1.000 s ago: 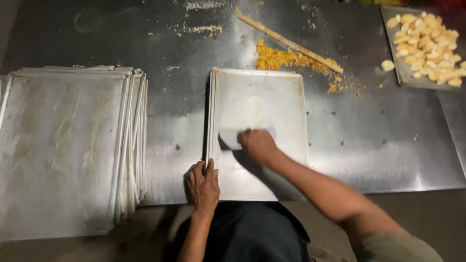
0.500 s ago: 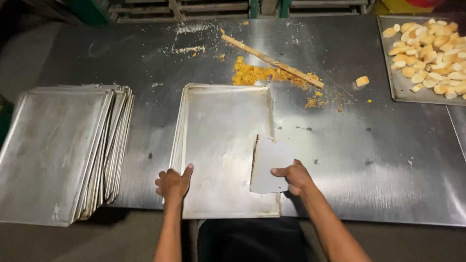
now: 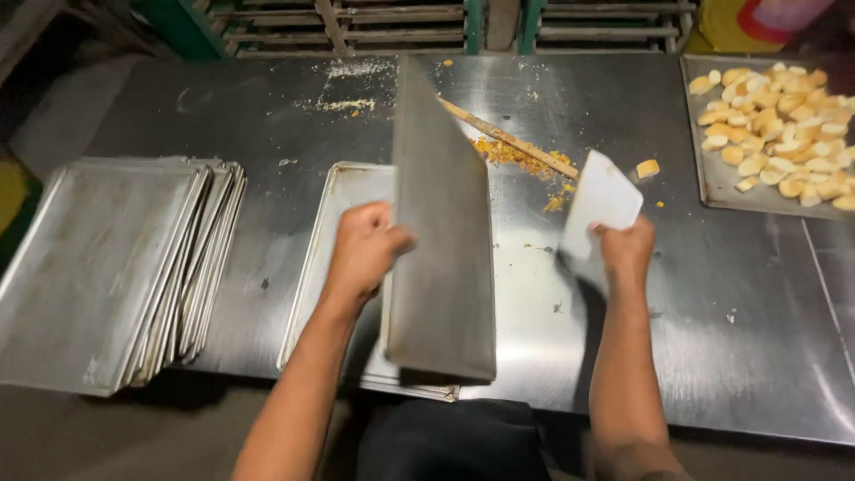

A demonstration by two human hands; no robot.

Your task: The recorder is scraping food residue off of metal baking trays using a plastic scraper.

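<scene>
- Steel, dull and scuffed, made up the tabletop [image 3: 267, 116], and every place below is told from the raised baking tray [image 3: 443, 240] at its middle.
- The raised baking tray stood tipped up on its near edge, its underside turned toward the camera, above another flat tray [image 3: 343, 191] that lay on the tabletop beneath and to its left.
- The left hand [image 3: 363, 249] gripped the raised tray's left edge, fingers wrapped and clamped on the metal.
- To the right of the raised tray, the right hand [image 3: 626, 252] held a white plastic scraper [image 3: 602, 203] upright, fingers closed tight on its lower edge.
- Behind the raised tray and partly hidden by it, a long wooden stick [image 3: 517, 142] lay slanted across the tabletop, with a heap of yellow crumbs [image 3: 512, 153] along it.
- One loose piece of bread [image 3: 647, 168] sat just beyond the scraper, to the right of the raised tray.
- Far to the right, a tray of pale bread pieces [image 3: 775, 134] rested at the tabletop's corner, well apart from the raised tray.
- Far to the left, a stack of empty baking trays [image 3: 116, 258] lay fanned out, hanging a little over the tabletop's near edge.
- Behind and left of the raised tray, a thin scatter of white crumbs [image 3: 352, 89] marked the steel.
</scene>
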